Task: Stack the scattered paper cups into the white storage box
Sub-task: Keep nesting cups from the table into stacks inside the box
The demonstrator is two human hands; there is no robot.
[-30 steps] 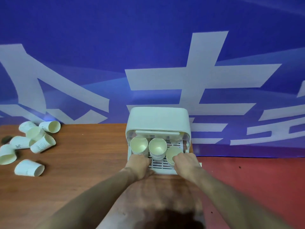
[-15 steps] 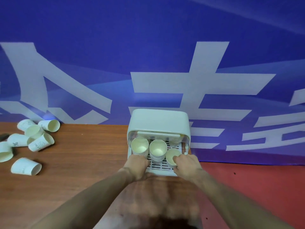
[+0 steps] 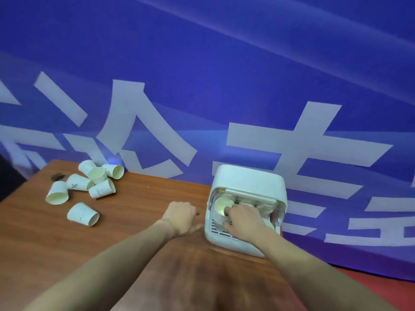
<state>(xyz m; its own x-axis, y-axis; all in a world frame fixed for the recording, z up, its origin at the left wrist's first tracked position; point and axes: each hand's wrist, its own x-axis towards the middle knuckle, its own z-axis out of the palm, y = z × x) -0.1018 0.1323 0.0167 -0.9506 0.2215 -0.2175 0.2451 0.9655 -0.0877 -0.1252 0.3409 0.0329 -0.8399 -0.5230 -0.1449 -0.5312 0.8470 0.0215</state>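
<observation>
The white storage box (image 3: 248,181) stands at the table's back right, its front open. Stacks of paper cups stand inside; the left stack (image 3: 219,207) shows its open rim. My right hand (image 3: 243,218) reaches into the box and covers the middle stack, fingers and thumb curled round the cups beside the left stack. My left hand (image 3: 182,217) rests on the table just left of the box, relaxed and holding nothing. Several loose paper cups (image 3: 101,190) lie on their sides at the far left; the nearest one (image 3: 83,214) lies apart from the rest.
The wooden table (image 3: 139,221) ends at a slanted left edge. A blue banner wall (image 3: 202,86) rises right behind the table. A small dark object (image 3: 57,176) lies by the loose cups. Red floor (image 3: 381,286) shows at the right.
My left hand has come off the box's front and moved left onto the table. My right hand has moved further in, over the cup stacks. The view has swung right.
</observation>
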